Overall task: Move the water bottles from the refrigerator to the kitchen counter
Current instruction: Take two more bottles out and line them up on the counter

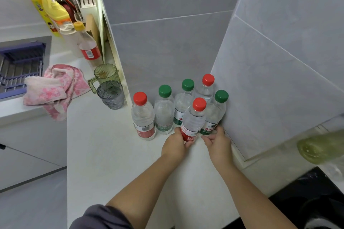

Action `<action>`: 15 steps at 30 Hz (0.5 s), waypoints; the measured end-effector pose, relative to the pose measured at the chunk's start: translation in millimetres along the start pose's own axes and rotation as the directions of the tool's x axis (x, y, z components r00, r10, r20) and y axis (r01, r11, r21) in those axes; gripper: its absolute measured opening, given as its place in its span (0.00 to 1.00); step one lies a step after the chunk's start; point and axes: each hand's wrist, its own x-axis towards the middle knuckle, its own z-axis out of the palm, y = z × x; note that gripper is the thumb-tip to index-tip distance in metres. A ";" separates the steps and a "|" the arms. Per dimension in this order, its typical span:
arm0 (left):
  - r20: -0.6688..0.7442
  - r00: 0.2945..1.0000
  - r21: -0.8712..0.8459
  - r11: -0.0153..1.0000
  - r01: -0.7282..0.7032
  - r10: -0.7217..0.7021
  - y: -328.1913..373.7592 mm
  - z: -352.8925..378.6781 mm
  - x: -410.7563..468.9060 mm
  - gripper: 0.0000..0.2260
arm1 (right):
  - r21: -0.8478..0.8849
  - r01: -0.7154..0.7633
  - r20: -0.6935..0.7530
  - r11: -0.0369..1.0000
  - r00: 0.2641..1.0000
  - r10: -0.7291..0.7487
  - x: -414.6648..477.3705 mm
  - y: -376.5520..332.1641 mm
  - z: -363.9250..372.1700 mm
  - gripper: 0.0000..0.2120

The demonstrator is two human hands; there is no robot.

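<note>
Bottles (163,111): three red-capped, three green-capped; left fingers (187,144) grip red one (193,119), right fingers (205,138) green.

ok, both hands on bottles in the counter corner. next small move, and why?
Probably release both and draw back. The left hand grips the front red-capped clear plastic bottle low on its label; the right hand holds the green-capped clear plastic bottle beside the grey tiled wall. Both bottles appear to stand on the white counter, so they seem placed.
</note>
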 end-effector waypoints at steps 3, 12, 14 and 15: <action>0.013 1.000 0.025 1.000 0.012 -0.012 1.5 0.2 3.6 0.24 | -0.018 -0.023 0.009 1.000 1.000 0.023 4.1 -0.6 2.1 0.16; 0.053 0.999 0.025 1.000 0.005 -0.006 -4.1 -7.6 3.8 0.28 | -0.072 -0.027 -0.008 0.997 1.000 0.026 -4.2 -4.6 0.7 0.18; 0.076 0.997 0.030 0.999 0.021 -0.023 -10.8 -13.0 0.8 0.30 | -0.095 -0.064 0.017 0.993 0.998 0.066 -11.4 -5.1 -1.4 0.22; 0.090 0.996 0.046 0.999 0.024 -0.028 -15.7 -15.7 -1.5 0.32 | -0.111 -0.077 0.025 0.991 0.996 0.080 -15.7 -4.7 -2.7 0.23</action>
